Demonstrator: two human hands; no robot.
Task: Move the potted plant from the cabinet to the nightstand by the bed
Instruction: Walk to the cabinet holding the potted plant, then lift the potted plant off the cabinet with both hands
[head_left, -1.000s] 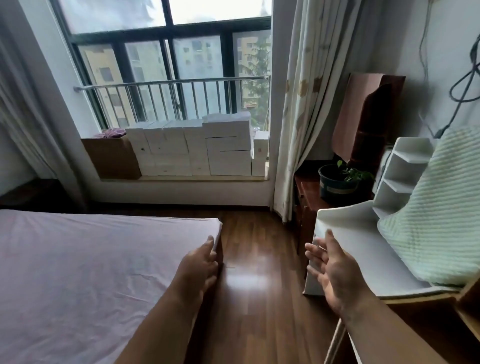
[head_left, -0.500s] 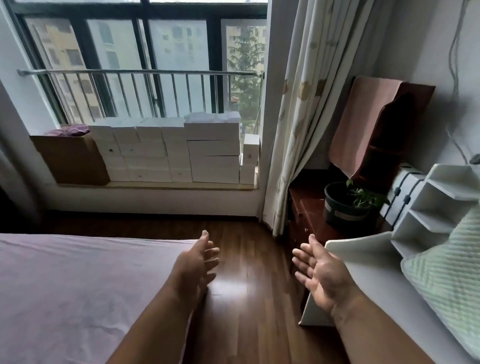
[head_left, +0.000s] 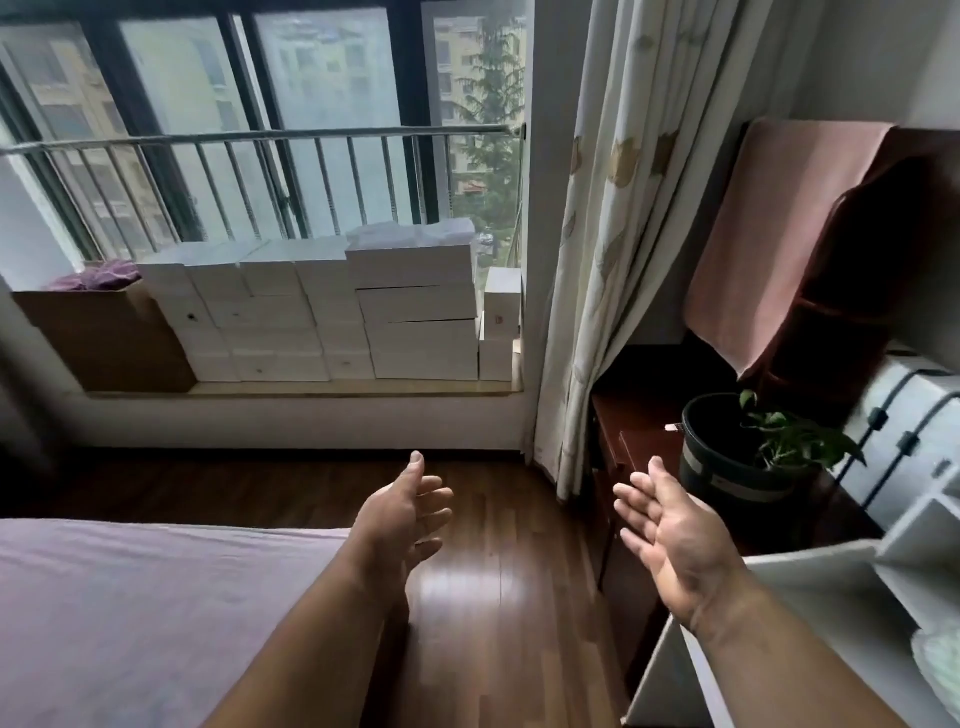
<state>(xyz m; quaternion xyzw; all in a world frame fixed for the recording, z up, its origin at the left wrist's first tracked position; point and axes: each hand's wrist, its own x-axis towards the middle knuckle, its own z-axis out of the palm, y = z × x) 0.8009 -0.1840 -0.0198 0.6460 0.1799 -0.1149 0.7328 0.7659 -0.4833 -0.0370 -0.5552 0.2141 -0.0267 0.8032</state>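
Note:
A potted plant (head_left: 737, 457), green leaves in a black pot with a pale band, stands on a dark reddish wooden cabinet (head_left: 639, 447) at the right, beside the curtain. My right hand (head_left: 675, 540) is open, palm turned inward, just left of and below the pot, apart from it. My left hand (head_left: 405, 519) is open too, fingers spread, over the floor near the bed's corner. Both hands hold nothing. The bed (head_left: 130, 613) with a lilac sheet fills the lower left. No nightstand shows.
A white shelf unit (head_left: 841, 587) lies on its side at the lower right, close to my right arm. A patterned curtain (head_left: 608, 249) hangs left of the cabinet. White boxes (head_left: 332, 312) and a cardboard box (head_left: 104, 338) line the window sill. Dark wood floor (head_left: 498, 597) runs between bed and cabinet.
The view has moved forward and nearer to the cabinet, so the plant looks larger. Both open hands have advanced toward the pot; the left hand has left the bed's corner.

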